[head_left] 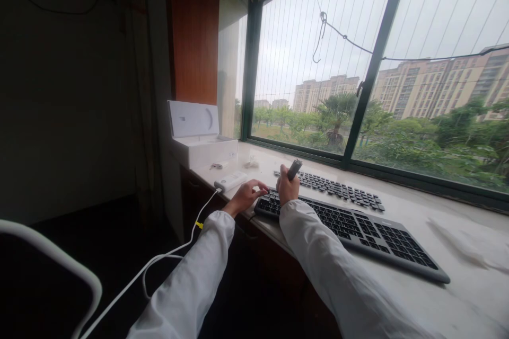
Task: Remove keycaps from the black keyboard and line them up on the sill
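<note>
A dark grey full-size keyboard point(361, 233) lies at a slant along the white counter. Many of its key positions look black and bare, without keycaps. My right hand point(288, 186) is wrapped round a dark cylindrical tool point(295, 169), upright over the keyboard's left part. The tool's lower end is hidden by the hand. At the keyboard's left end, my left hand point(247, 196) rests with fingers stretched toward the corner keys, thumb and forefinger apart. Behind the keyboard, loose dark keycaps point(338, 189) are laid out in rows.
On the counter point(457, 302), an open white box point(204, 151) stands at the far left. A white power strip point(230, 181) with a white cable point(186, 243) lies nearer. Small items point(251, 162) sit beyond it. Clear plastic wrap point(469, 241) lies right. A window runs behind.
</note>
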Demonstrator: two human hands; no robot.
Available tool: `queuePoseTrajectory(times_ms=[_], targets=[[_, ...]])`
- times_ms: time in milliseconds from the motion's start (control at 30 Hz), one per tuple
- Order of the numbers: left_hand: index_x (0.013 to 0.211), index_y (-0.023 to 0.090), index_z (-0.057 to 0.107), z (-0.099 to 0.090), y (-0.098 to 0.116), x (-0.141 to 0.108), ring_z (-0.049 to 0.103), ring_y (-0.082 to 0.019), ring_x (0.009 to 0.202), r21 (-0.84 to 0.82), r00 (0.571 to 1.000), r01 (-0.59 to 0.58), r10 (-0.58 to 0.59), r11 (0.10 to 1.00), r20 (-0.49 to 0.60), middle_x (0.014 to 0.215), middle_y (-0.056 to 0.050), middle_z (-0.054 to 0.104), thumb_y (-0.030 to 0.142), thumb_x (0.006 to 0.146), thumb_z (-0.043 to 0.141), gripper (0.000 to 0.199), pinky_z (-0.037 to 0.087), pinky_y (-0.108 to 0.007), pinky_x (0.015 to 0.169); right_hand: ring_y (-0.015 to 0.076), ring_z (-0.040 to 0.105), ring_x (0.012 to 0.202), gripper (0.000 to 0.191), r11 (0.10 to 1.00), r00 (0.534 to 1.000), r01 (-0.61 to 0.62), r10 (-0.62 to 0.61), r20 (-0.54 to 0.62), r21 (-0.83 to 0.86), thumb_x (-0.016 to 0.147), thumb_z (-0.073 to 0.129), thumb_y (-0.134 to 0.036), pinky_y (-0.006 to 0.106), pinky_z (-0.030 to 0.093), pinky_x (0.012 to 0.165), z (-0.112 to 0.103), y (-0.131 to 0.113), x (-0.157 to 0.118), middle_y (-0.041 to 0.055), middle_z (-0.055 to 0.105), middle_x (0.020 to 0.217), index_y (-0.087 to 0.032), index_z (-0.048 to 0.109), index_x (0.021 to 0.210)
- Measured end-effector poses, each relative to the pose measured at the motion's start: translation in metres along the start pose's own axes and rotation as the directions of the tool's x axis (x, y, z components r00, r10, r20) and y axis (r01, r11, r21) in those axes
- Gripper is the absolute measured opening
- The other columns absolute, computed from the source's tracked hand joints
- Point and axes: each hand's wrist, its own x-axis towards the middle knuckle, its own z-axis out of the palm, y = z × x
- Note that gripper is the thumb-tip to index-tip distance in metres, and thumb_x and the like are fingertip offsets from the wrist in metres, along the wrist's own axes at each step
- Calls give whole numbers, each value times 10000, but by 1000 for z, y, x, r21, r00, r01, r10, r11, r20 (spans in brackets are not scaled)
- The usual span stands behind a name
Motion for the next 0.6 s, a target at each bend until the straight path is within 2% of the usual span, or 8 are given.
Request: queuePoseTrajectory(times_ms=[67,100,167,267,333,400,500,600], targets=[[967,174,651,0,1,-1,593,-155,883,-24,998,26,-28,999,-58,1009,-51,655,400,834,587,270,449,-228,721,169,481,496,517,985,997,61,-68,-41,-161,864,360,-606,277,358,508,-7,-2,4,9,483,486,-203,514,579],[977,180,641,0,1,-1,597,-148,858,-26,996,47,-48,999,-73,1019,-47,657,391,836,586,260,452,-229,708,176,509,531,491,958,992,114,-125,-26,-263,872,382,-570,276,361,534,-10,-3,5,22,518,519,-196,538,595],[989,186,631,1,0,-2,601,-145,827,-20,992,87,-88,996,-89,1022,-45,661,373,833,587,247,454,-227,670,188,560,601,395,854,974,227,-212,86,-467,880,430,-477,271,359,579,-15,-6,4,39,587,594,-189,595,665],[1004,183,623,1,-1,-1,610,-160,846,-26,988,110,-112,994,-103,1006,-56,665,349,829,588,244,451,-221,620,206,611,672,270,653,947,314,-165,275,-690,875,473,-393,270,353,600,-19,-12,-1,56,653,686,-210,653,789],[1008,185,620,1,-3,-1,611,-156,837,-28,986,99,-102,995,-132,1000,-56,667,334,830,587,234,452,-224,624,219,631,713,242,556,937,331,-98,336,-762,876,482,-385,272,362,609,-19,-15,-4,63,678,744,-234,671,884],[1006,190,619,2,-4,0,607,-141,794,-22,981,86,-89,996,-175,997,-48,671,330,831,587,227,458,-234,653,224,643,761,244,511,930,335,-43,366,-792,882,482,-380,275,379,629,-19,-18,-6,67,693,808,-256,670,976],[1015,194,614,2,-6,0,596,-129,751,-15,975,83,-84,996,-206,995,-40,675,335,831,589,234,463,-244,681,222,651,806,259,486,926,316,29,377,-815,895,477,-376,279,398,656,-20,-20,-7,73,699,873,-271,664,1040],[1024,189,609,2,-6,1,593,-136,759,-14,973,86,-87,996,-215,986,-39,673,331,819,604,249,467,-253,707,227,657,801,263,482,916,328,47,398,-812,900,457,-378,286,405,650,-20,-21,-9,68,701,855,-284,666,1028]])
